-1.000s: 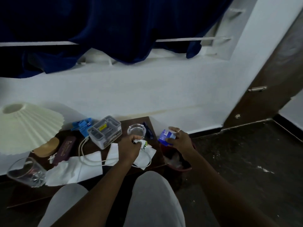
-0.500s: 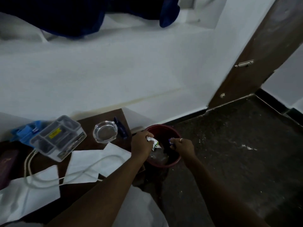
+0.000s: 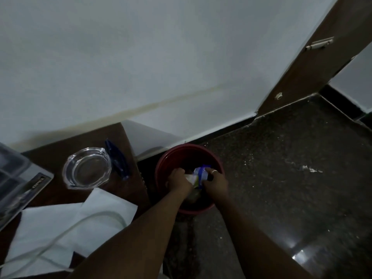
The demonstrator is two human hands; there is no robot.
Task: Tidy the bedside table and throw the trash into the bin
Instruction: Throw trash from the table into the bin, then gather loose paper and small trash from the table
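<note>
A round red bin (image 3: 171, 156) stands on the floor right of the dark wooden bedside table (image 3: 60, 150). Both my hands are down inside the bin's mouth. My left hand (image 3: 178, 181) is closed on a crumpled white and green wrapper (image 3: 191, 179). My right hand (image 3: 216, 183) grips a blue and white packet (image 3: 201, 173); the two pieces of trash touch between my hands. Some other trash lies dimly at the bin's bottom.
On the table sit a glass ashtray (image 3: 86, 168), a dark blue pen-like item (image 3: 116, 158), white paper sheets (image 3: 66, 220), a white cable (image 3: 60, 234) and a clear plastic box (image 3: 14, 182). A white wall and a brown door frame (image 3: 314, 57) stand behind; speckled dark floor lies to the right.
Both hands carried their trash from the table side to the bin and have sunk into its mouth. The view tipped down and right; lamp and curtain left the frame.
</note>
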